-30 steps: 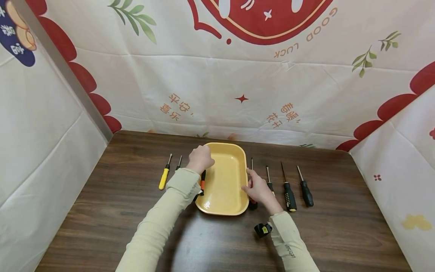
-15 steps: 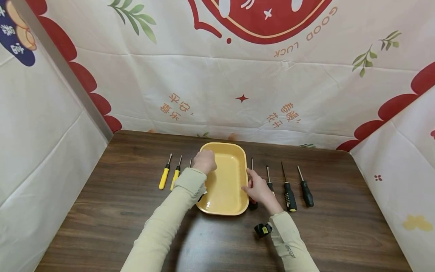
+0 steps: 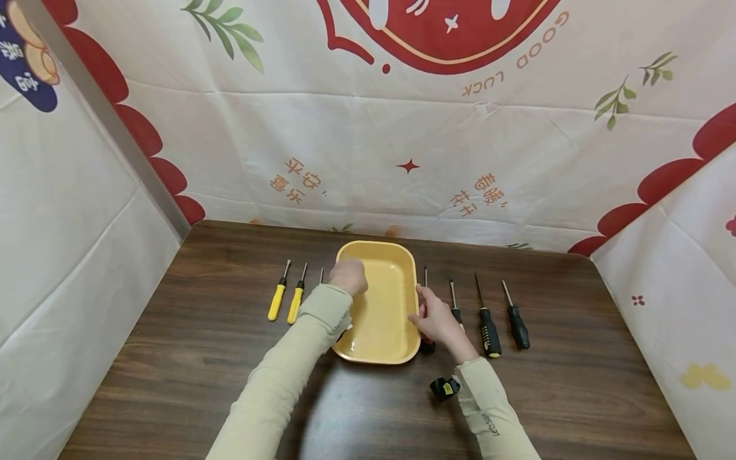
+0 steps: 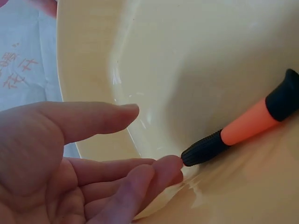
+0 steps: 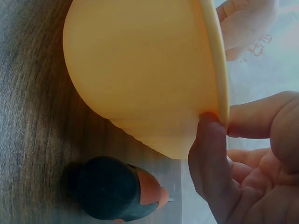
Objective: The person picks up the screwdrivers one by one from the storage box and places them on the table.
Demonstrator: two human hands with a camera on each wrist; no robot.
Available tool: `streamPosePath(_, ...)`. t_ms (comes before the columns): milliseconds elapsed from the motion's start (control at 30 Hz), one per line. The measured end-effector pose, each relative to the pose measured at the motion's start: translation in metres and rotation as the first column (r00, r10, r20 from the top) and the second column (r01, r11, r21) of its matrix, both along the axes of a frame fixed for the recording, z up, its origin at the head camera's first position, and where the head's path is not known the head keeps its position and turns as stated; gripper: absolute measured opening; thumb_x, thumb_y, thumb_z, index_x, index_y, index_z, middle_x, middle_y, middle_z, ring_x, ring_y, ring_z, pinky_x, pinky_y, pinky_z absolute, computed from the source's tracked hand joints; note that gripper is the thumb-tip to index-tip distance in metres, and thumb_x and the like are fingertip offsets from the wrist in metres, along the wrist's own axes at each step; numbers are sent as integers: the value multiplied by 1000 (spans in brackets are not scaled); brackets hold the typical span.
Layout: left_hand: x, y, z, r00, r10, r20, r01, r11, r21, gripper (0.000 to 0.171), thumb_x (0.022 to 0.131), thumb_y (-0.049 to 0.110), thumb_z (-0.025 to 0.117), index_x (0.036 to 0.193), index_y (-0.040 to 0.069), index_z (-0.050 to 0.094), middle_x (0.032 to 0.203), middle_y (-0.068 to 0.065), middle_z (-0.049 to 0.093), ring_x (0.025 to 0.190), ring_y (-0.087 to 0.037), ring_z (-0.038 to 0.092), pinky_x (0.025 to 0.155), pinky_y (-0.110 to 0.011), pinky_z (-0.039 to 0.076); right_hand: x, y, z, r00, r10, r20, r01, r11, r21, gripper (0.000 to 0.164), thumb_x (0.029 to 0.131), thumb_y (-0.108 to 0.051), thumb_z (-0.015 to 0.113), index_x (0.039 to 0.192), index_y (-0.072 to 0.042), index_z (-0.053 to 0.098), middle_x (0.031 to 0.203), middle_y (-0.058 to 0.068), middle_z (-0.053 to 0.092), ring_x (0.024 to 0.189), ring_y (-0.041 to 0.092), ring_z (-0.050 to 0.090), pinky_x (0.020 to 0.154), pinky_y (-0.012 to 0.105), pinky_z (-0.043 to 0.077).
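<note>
The yellow tray point(image 3: 384, 348) sits in the middle of the table. My left hand point(image 3: 348, 276) reaches over its left side. In the left wrist view a screwdriver point(image 4: 250, 123) with an orange and black handle lies inside the tray. The left fingertips point(image 4: 169, 165) are right at the handle's narrow end, and the thumb stands apart from them; the shaft is hidden. My right hand point(image 3: 438, 314) pinches the tray's right rim between thumb and fingers. Below that hand, in the right wrist view, another screwdriver point(image 5: 114, 189) with a black and orange handle lies beside the tray.
Two yellow-handled screwdrivers point(image 3: 277, 301) lie left of the tray, with another shaft point(image 3: 321, 275) partly behind the left arm. Several dark-handled screwdrivers point(image 3: 490, 333) are lined up on the right. A small black device point(image 3: 444, 388) is by the right cuff. A printed cloth point(image 3: 368, 172) hangs behind the table.
My left hand has moved right and lower into the tray; the orange and black handle, earlier seen at the left rim, is now inside. The right hand has stayed at the rim.
</note>
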State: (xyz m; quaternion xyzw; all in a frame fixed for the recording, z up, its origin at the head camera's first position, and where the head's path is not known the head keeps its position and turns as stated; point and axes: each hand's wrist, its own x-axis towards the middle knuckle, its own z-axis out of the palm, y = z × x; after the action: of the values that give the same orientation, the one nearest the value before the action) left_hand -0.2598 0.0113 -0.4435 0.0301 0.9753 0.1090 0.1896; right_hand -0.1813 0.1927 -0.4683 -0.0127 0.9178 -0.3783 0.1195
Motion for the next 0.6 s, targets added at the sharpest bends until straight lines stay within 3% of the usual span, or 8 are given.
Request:
streamPosePath(233, 1, 0, -2, 999, -10, 45, 10, 1000, 0, 21, 81, 15, 55, 97, 4, 65, 111, -13, 57, 90, -24, 54, 60, -31, 48, 0, -1, 0, 1000, -2, 0, 2, 1000, 4, 65, 81, -4, 63, 137, 1, 31, 67, 6, 48, 43, 14, 46, 41, 27, 41)
streamPosePath(600, 3, 4, -3, 998, 5, 55, -4, 1000, -20, 22, 82, 15, 57, 100, 5, 64, 105, -10, 60, 89, -21, 56, 65, -31, 49, -1, -1, 0, 1000, -5, 4, 5, 1000, 1, 65, 81, -5, 63, 137, 1, 32, 67, 6, 48, 44, 14, 46, 42, 27, 42)
